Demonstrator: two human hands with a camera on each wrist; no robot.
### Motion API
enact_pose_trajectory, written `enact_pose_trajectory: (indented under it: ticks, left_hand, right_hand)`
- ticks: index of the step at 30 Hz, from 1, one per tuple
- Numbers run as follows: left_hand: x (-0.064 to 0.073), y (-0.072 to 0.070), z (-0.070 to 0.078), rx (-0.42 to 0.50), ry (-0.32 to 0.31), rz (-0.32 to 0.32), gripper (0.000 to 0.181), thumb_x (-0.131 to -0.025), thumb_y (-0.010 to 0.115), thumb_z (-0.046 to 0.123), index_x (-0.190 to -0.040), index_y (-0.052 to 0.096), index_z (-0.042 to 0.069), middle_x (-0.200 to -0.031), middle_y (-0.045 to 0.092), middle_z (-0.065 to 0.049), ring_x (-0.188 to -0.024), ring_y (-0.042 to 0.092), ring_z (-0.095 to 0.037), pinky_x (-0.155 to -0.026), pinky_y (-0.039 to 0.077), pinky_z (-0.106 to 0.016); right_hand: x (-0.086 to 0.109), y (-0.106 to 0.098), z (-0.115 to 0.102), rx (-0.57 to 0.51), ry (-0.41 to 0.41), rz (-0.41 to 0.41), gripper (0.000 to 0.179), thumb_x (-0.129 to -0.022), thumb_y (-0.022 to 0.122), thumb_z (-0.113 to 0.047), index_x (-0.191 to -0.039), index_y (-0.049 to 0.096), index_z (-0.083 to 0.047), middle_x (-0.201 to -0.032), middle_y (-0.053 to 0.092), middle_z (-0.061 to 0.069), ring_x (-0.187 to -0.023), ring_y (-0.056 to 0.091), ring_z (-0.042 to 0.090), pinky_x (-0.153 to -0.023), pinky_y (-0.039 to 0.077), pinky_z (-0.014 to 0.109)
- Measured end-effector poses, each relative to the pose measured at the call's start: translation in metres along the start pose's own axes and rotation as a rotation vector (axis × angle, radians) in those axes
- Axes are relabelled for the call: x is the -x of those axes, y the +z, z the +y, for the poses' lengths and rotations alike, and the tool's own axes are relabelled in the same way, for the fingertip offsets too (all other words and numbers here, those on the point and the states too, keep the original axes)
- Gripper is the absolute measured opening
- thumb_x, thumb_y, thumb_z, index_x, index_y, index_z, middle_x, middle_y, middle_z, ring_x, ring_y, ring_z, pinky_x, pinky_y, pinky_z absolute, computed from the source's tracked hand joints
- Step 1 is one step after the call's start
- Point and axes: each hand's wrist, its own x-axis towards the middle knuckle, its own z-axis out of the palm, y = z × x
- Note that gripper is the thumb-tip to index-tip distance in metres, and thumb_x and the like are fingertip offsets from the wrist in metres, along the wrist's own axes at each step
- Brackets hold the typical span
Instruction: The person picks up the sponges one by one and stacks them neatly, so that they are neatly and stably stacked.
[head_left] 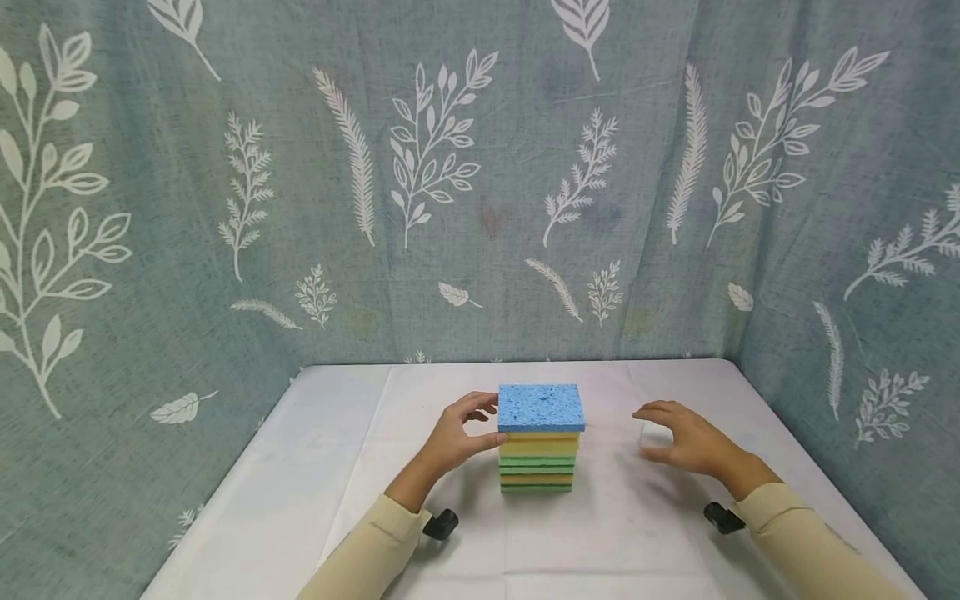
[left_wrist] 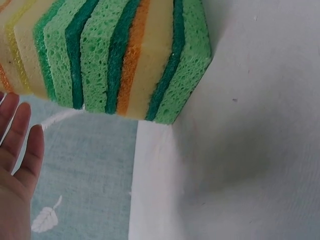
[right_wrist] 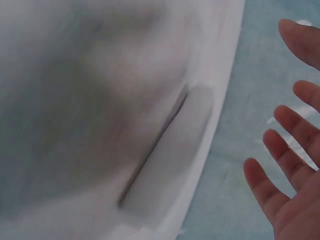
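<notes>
A neat stack of sponges point(head_left: 536, 467) stands in the middle of the table, with green, cream, yellow and orange layers. Its top layer is a pitted blue sponge point(head_left: 540, 406). My left hand point(head_left: 456, 432) is at the stack's upper left side, fingers spread, thumb tip right at the front left edge. The left wrist view shows the striped side of the stack point(left_wrist: 95, 55) beside the fingers. To the right, my right hand point(head_left: 693, 439) hovers with parted, gently bent fingers and holds nothing. Beyond it lies a flat white block point(right_wrist: 170, 160), partly hidden in the head view.
A white cloth covers the table point(head_left: 337, 450). Grey-green curtains point(head_left: 480, 208) with white leaf prints close in the back and both sides. Black wrist devices point(head_left: 441, 525) show under both sleeves.
</notes>
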Motion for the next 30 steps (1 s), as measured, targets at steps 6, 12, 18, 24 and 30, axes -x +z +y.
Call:
enact_pose_trajectory:
  ticks: [6, 12, 18, 24, 30]
  left_hand:
    - [-0.001, -0.001, 0.000, -0.023, 0.007, -0.006, 0.056, -0.080, 0.081, 0.015, -0.129, 0.058, -0.001, -0.119, 0.061, -0.013, -0.107, 0.058, -0.037, -0.089, 0.049, -0.053]
    - [-0.002, 0.000, 0.000, -0.026, 0.001, -0.001, 0.056, -0.080, 0.081, 0.015, -0.129, 0.058, 0.000, -0.120, 0.061, -0.011, -0.107, 0.058, -0.035, -0.089, 0.050, -0.052]
    - [-0.002, -0.001, 0.002, -0.040, -0.013, -0.012, 0.056, -0.081, 0.081, 0.018, -0.130, 0.058, 0.001, -0.121, 0.061, -0.011, -0.108, 0.058, -0.035, -0.089, 0.049, -0.051]
    - [-0.003, -0.002, 0.003, -0.046, 0.003, -0.019, 0.056, -0.080, 0.081, 0.017, -0.129, 0.058, 0.000, -0.120, 0.060, -0.013, -0.107, 0.058, -0.036, -0.089, 0.049, -0.054]
    - [-0.003, -0.002, 0.002, -0.040, 0.009, -0.011, 0.053, -0.081, 0.080, 0.013, -0.128, 0.059, -0.001, -0.119, 0.061, -0.013, -0.107, 0.058, -0.037, -0.088, 0.049, -0.054]
  right_hand:
    - [0.006, 0.000, 0.020, -0.020, 0.032, -0.004, 0.056, -0.081, 0.079, -0.031, -0.127, 0.062, -0.004, -0.131, 0.054, 0.017, -0.122, 0.047, 0.042, -0.096, 0.040, 0.061]
    - [0.010, 0.005, 0.034, 0.015, 0.036, 0.007, 0.054, -0.080, 0.080, -0.032, -0.124, 0.064, -0.003, -0.128, 0.056, 0.019, -0.119, 0.049, 0.042, -0.095, 0.041, 0.060]
    - [0.013, 0.008, 0.045, 0.017, 0.047, 0.021, 0.054, -0.080, 0.081, -0.033, -0.121, 0.065, -0.002, -0.125, 0.057, 0.020, -0.117, 0.051, 0.043, -0.095, 0.041, 0.060]
    - [0.013, 0.011, 0.052, 0.026, 0.086, 0.002, 0.057, -0.079, 0.081, -0.035, -0.122, 0.065, -0.002, -0.126, 0.056, 0.021, -0.117, 0.051, 0.043, -0.095, 0.041, 0.059]
    - [0.015, 0.013, 0.056, 0.016, 0.135, -0.023, 0.057, -0.078, 0.081, -0.031, -0.122, 0.064, 0.000, -0.127, 0.054, 0.024, -0.118, 0.049, 0.046, -0.096, 0.040, 0.061]
